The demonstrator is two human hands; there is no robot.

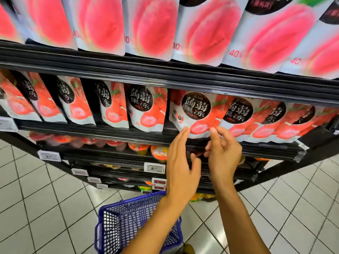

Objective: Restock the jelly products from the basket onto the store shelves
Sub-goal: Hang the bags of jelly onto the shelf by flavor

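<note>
A strawberry jelly pouch (196, 114), white with a black round label, stands at the front of the middle shelf (110, 130) in a row of like pouches. My left hand (181, 162) reaches up with straight fingers, and their tips touch the pouch's lower left edge. To its right, my right hand (222, 154) touches the pouch's bottom edge with one raised fingertip; its other fingers are loosely curled and hold nothing. The blue mesh basket (110, 210) sits on the tiled floor below my arms, and no product shows inside it.
Large peach pouches (148, 26) fill the shelf above. Jelly cups (159, 152) stand on the shelf below, with price tags (155, 168) along the lower shelf edges. White floor tiles (36, 198) spread to the left and right of the basket.
</note>
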